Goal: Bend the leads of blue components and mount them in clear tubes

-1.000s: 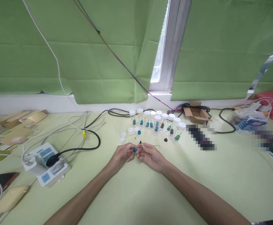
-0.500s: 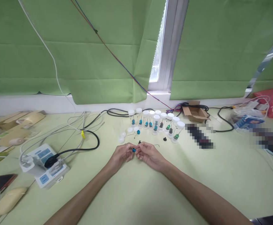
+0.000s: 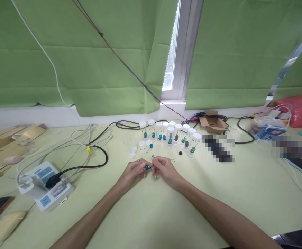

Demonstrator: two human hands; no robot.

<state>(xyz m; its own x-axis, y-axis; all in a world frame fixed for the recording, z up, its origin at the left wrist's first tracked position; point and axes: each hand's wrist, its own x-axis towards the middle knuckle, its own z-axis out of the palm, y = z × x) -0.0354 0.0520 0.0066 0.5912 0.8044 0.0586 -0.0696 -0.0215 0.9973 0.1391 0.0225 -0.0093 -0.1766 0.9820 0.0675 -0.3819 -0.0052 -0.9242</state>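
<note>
Close together over the middle of the table, both hands are closed in pinches. My left hand point(image 3: 134, 173) grips a small shiny blue part point(image 3: 147, 167) between its fingertips. Right beside that part, my right hand point(image 3: 165, 171) has its thumb and fingers pressed together; a small dark tip shows at its fingers, but what they hold is mostly hidden. A thin bent metal rod point(image 3: 173, 159) shows just behind the right hand. Beyond the hands lies another blue part point(image 3: 151, 146) with thin wire-like stems. A small black piece point(image 3: 180, 153) lies to the right.
Several clear vials with white caps point(image 3: 170, 129), holding blue, green or dark pieces, stand at the back. Loose white caps point(image 3: 132, 154) lie left of them. A power strip point(image 3: 47, 185) with cables is at left, an open cardboard box point(image 3: 212, 123) at back right.
The view has shifted slightly, moving the scene a little to the left. The hands stay together with the blue part at the left fingertips; the right fingers have shifted slightly.
</note>
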